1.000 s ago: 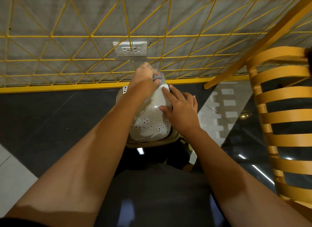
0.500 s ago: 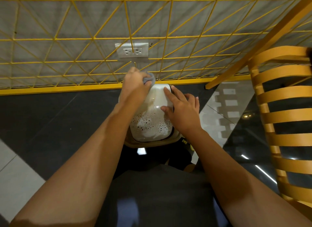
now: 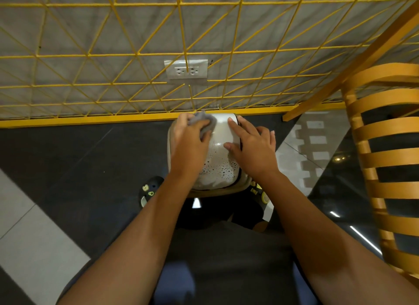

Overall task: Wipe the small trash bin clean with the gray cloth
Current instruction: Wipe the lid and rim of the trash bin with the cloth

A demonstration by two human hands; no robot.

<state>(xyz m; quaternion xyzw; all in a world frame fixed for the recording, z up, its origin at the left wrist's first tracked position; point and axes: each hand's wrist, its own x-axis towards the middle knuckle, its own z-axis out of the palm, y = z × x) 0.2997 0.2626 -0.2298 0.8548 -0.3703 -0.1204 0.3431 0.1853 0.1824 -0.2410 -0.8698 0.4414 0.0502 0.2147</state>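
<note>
Trash bin [image 3: 223,168] (speckled) under gray cloth [image 3: 203,121]

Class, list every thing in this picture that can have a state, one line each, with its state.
small trash bin: top speckled on its near part.
gray cloth: bunched, pressed on the bin's far edge.
left hand: grips the cloth.
right hand: fingers flat on the bin.
wall socket: nothing plugged in.

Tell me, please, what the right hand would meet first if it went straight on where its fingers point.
Past the far edge of the trash bin, the right hand would likely meet the yellow wire grid before the wall first, passing just right of the gray cloth; depth is unclear.
</note>
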